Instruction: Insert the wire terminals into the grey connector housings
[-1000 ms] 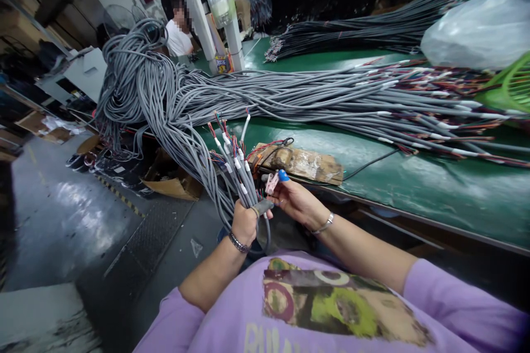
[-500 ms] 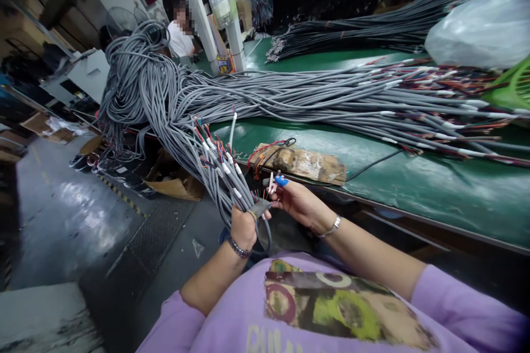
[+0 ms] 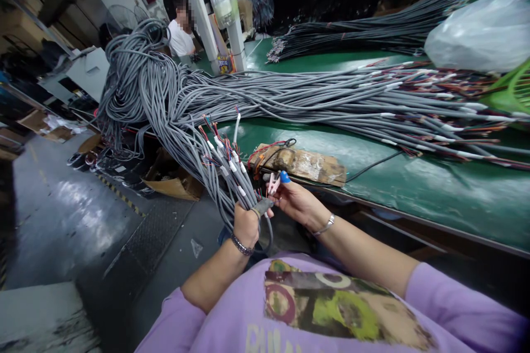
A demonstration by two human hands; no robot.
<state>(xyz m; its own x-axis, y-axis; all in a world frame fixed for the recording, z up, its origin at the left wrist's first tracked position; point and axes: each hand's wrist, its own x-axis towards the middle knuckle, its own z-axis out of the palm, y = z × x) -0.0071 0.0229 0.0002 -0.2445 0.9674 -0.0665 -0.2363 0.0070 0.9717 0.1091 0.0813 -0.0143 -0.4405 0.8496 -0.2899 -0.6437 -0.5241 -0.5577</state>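
the left hand (image 3: 247, 226) gripped a bundle of grey cables (image 3: 249, 192) beside the green bench (image 3: 397, 190). the right hand (image 3: 298, 205) pinched a pink clip (image 3: 273, 183), apparently working fine wire ends (image 3: 259, 194) too small to make out; the next move called for a steady left grip.

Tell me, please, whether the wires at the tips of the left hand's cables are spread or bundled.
Spread: coloured wires splay apart beyond white bands on the cables the left hand holds.

Rough wooden board (image 3: 306, 165), glossy green tabletop (image 3: 414, 193)
Left of the board, smooth cables (image 3: 249, 193); beyond it, shiny plastic bag (image 3: 480, 30).
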